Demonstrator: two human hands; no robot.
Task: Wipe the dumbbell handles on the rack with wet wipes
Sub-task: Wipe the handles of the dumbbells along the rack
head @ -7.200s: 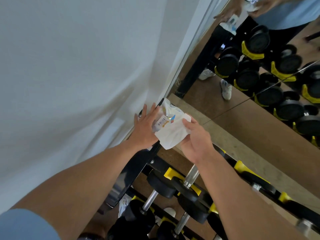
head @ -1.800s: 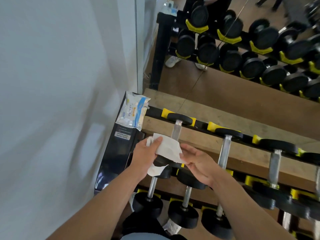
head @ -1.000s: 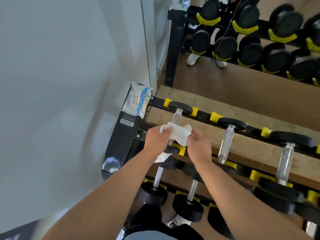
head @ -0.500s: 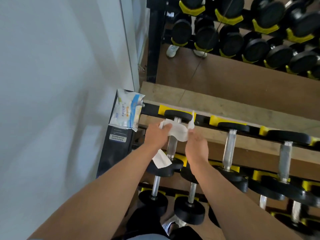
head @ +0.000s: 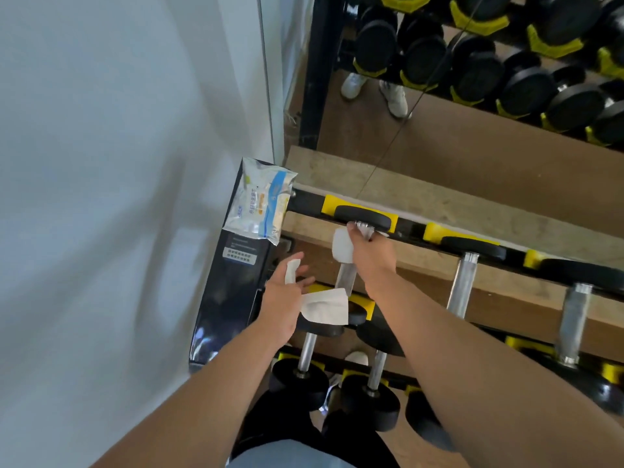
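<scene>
Hiding the upper dumbbell handle (head: 346,276), right hand (head: 371,255) grips the wipe (head: 341,246).

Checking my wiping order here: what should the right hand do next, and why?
Probably slide the right hand with its wipe down the handle: it grips the top end, and bare metal shows below.
</scene>
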